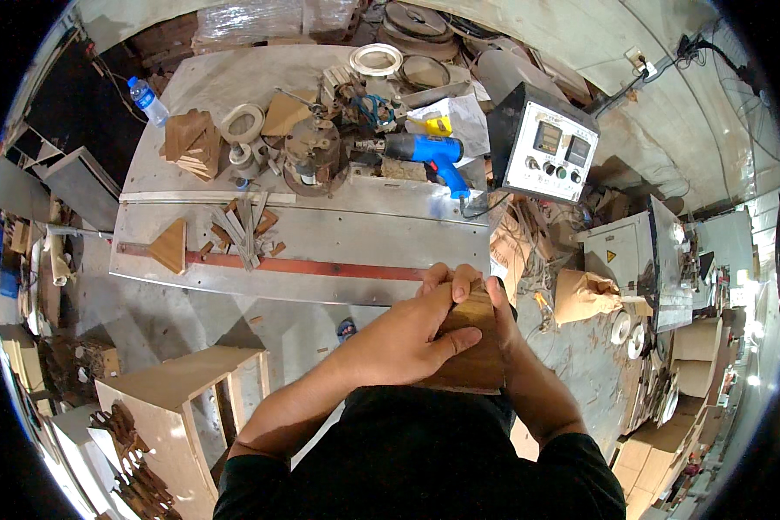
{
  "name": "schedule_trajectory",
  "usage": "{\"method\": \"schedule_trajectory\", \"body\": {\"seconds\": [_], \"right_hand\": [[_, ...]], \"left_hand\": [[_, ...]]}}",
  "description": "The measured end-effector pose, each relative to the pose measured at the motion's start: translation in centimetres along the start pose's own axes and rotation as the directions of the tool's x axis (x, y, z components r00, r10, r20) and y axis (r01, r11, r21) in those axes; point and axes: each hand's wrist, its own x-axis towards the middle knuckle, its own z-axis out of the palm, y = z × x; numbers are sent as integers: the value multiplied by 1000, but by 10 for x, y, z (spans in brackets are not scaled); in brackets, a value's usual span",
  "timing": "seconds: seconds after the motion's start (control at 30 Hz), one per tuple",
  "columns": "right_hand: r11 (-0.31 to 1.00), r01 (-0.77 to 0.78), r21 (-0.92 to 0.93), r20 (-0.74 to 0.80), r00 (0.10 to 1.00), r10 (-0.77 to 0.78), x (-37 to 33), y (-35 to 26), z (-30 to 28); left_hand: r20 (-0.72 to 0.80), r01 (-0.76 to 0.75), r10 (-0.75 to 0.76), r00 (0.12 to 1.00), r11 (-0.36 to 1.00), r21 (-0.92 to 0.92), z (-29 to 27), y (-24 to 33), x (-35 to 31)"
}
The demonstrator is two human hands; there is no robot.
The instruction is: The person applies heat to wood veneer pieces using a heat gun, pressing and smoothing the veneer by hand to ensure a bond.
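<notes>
A brown wooden piece (475, 368) is held close to my body, just off the table's near right edge. My left hand (433, 328) wraps its left side, with the thumb across the upper face and the fingers over the far end. My right hand (504, 314) grips the same piece along its right side; most of those fingers are hidden behind it. Whether it is a single block or several boards together, I cannot tell. On the metal-topped table (321, 230) lie a wedge-shaped wooden piece (169, 246) and a heap of thin grey strips and wood scraps (246, 230).
A blue heat gun (433, 152) lies beside a control box (550, 147) with dials. Farther left are a round rusty metal fixture (312, 152), stacked wooden pieces (192, 143) and a water bottle (147, 101). A wooden frame (178, 381) stands at lower left, cardboard boxes (659, 455) at lower right.
</notes>
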Motion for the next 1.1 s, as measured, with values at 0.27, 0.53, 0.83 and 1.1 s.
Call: {"method": "schedule_trajectory", "body": {"seconds": [0.27,0.53,0.83,1.1], "right_hand": [[984,-98,148,-105,988,114,4,-5,8],[986,-143,87,-159,975,156,-3,-16,15],[998,-64,-15,-32,997,63,-2,-16,3],[976,-81,-201,10,996,85,-6,-23,-4]], "left_hand": [[-149,-126,111,983,987,-95,4,-11,4],[-117,-106,84,990,976,-189,-1,-7,3],[-31,-26,20,999,979,-204,3,-6,4],[-133,-142,125,983,982,-124,9,-10,5]]}}
